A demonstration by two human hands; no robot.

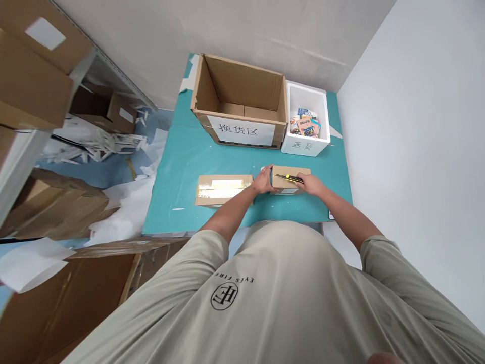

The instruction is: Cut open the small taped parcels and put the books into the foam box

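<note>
Cardboard box (293, 171), small and sealed, lay on the near middle of a teal table (182, 172). The left hand (263, 182) clasped its left end, fingers curled round it. The right hand (311, 185) was closed around one yellow-and-black knife (291, 178) resting on its top. One more taped box (223, 189) lay just left. Behind stood one open carton (242, 83) labelled "换货区" and one white foam bin (306, 146) of colourful packets, its writing unclear. The person's shirt (273, 283) read "EYES FIRE".

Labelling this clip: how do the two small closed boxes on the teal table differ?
The right box is gripped by the left hand, the right hand holding a knife across its top; the left box lies untouched. The left box is longer than the right box, with shiny tape. Both are closed brown cardboard.
</note>
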